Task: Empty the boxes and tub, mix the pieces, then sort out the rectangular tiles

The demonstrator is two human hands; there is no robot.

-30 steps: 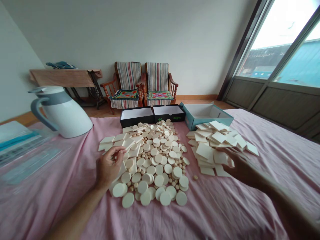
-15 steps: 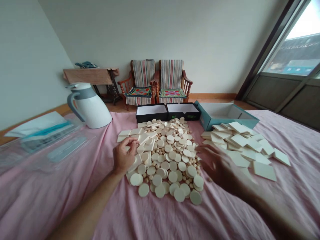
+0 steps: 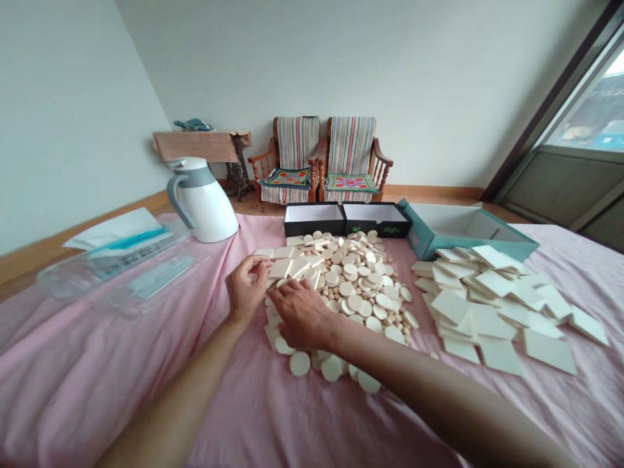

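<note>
My left hand is at the left edge of a pile of pale wooden discs, thumb and fingertips pinched together beside some square wooden tiles. Whatever is in that pinch is too small or too hidden to name. Across the front of the pile reaches my right hand, its fingers bent down onto the left side close to my left hand. Its fingertips are closed among the pieces, and what they grip is hidden. Small wooden beads lie between the discs.
A heap of square wooden tiles lies to the right, before a teal box. Two black boxes stand behind the discs. At left are a white thermos jug and clear plastic packaging. A pink cloth covers the surface.
My right hand has moved left, from the tile heap's side across the discs to near my left hand. My left hand stays pinched at the pile's left edge. The view has turned left.
</note>
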